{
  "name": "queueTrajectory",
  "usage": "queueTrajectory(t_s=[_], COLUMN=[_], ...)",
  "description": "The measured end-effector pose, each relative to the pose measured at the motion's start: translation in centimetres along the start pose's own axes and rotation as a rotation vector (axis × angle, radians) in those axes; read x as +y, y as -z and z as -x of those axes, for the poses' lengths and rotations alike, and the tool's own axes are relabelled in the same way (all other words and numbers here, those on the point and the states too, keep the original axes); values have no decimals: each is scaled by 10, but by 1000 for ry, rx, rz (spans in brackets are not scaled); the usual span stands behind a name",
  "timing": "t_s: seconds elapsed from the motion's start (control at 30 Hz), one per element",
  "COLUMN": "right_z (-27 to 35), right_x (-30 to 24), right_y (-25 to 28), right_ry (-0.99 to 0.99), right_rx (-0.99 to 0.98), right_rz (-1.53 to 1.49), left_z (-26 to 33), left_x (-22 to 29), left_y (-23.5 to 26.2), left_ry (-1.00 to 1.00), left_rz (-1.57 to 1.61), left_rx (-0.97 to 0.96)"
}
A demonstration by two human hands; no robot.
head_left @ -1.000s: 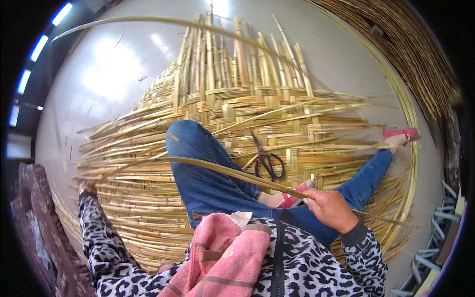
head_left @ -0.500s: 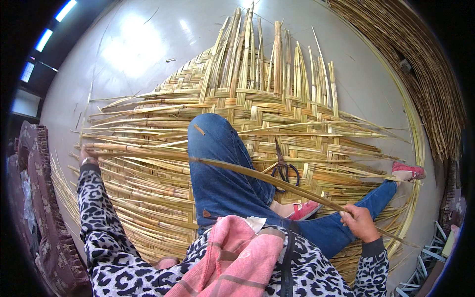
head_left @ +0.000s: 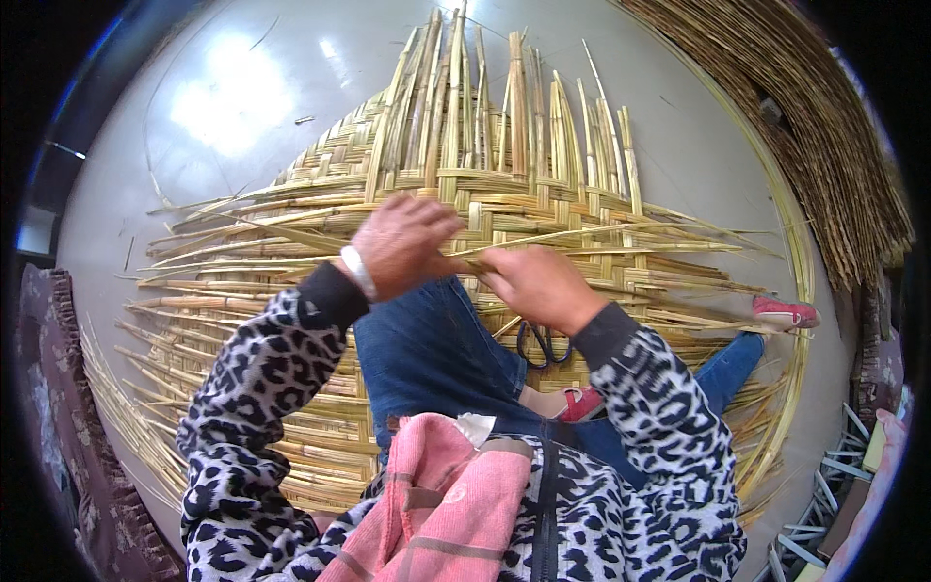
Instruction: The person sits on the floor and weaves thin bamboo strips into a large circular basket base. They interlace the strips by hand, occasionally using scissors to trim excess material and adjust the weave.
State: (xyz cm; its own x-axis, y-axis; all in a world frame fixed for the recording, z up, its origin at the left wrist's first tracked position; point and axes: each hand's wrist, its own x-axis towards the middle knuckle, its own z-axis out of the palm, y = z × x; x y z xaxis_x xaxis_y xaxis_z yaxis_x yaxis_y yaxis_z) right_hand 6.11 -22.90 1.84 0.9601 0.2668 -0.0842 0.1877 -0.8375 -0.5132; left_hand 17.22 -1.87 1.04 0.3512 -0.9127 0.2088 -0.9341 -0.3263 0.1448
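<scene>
My two hands meet over the middle of a half-woven mat (head_left: 485,209) of split reeds, above my bent knee. My left hand (head_left: 400,244), with a white bracelet at the wrist, is closed, fingers curled down. Close to its right, my right hand (head_left: 543,283) pinches with thumb and forefinger. A reed strip (head_left: 308,236) seems to run through both hands, its ends reaching out to left and right across the mat; the fingers cover the gripped part. Black-handled scissors (head_left: 545,346) lie on the mat below my right hand, their blades hidden.
Upright reed ends (head_left: 456,107) stick out at the mat's far side. Long reeds are heaped along the right (head_left: 776,116). My stretched leg ends in a pink shoe (head_left: 786,312) at the mat's right edge. A patterned cloth-covered thing (head_left: 63,388) stands at the left.
My hands, before wide apart holding a long reed strip at both ends, have come together at the middle, further up the mat. The view has shifted slightly.
</scene>
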Motion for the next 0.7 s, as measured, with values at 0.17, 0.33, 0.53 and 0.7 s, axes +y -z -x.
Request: queueTrajectory(t_s=[0.17,0.33,0.53,0.7], right_z=[-8,32,58,37], right_x=[11,66,104,104], right_y=[14,42,62,54], right_ry=[27,-147,-356,-371], right_rx=[257,292,170,105], right_rz=[323,407,156,32], left_z=[-22,2,27,13], left_x=[-9,-62,-105,-115], left_y=[-1,9,16,9], left_ry=[254,372,603,508], left_rz=[347,421,471,189], left_rx=[-243,-319,-404,-516])
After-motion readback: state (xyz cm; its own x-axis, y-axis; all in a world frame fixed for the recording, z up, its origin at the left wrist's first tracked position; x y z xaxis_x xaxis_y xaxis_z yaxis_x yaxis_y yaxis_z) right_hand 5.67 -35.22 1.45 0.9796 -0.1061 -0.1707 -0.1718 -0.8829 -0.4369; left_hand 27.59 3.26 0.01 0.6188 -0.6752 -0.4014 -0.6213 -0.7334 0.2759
